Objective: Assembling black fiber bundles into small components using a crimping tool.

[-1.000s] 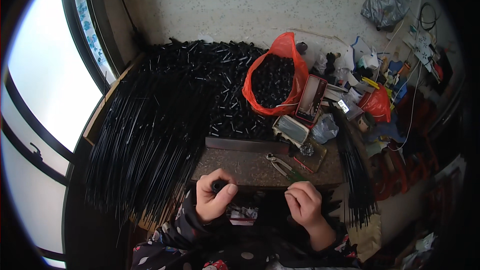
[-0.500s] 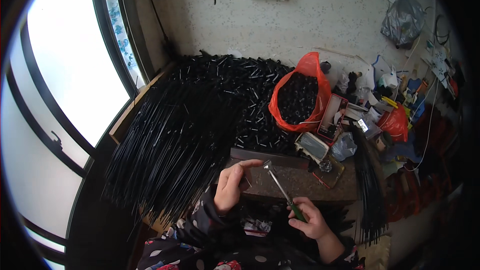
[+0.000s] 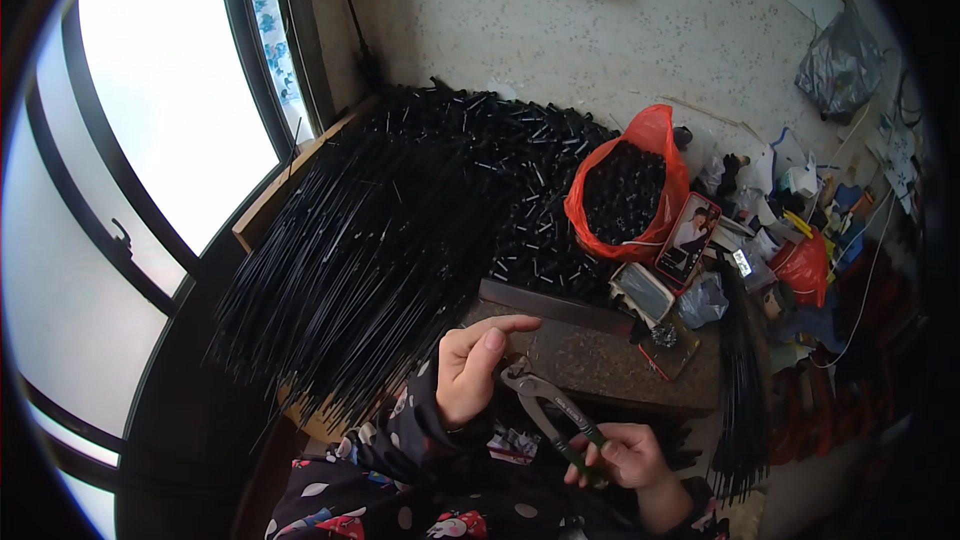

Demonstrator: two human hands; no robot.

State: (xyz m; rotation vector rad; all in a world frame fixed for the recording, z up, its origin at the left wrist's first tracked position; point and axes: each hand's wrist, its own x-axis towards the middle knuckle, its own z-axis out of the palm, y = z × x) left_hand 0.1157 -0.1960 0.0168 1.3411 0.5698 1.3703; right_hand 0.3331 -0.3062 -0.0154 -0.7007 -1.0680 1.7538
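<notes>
A pair of pliers [image 3: 553,412] with grey metal jaws and green handles is gripped in my right hand [image 3: 632,465], its handles spread apart. The jaws point up and left, close by the fingers of my left hand [image 3: 468,372]. That hand has its index finger stretched out to the right above the jaws, while the thumb and other fingers are curled in. Something small may be pinched there, but I cannot make it out. Behind both hands lies the bare part of a dark speckled worktop [image 3: 570,345], with a dark metal bar [image 3: 555,308] along it.
Long thin black rods [image 3: 330,260] lie heaped at left, short black tubes [image 3: 530,190] behind. A red plastic bag [image 3: 582,217] holds more black pieces. A phone [image 3: 688,242], an open box [image 3: 643,292] and clutter stand right; another black rod bundle [image 3: 740,390] hangs there.
The pliers have turned from edge-on to broadside, and their spread handles now show. Their jaws have come down and left beside my left hand's fingers. The whole view has shifted slightly.
</notes>
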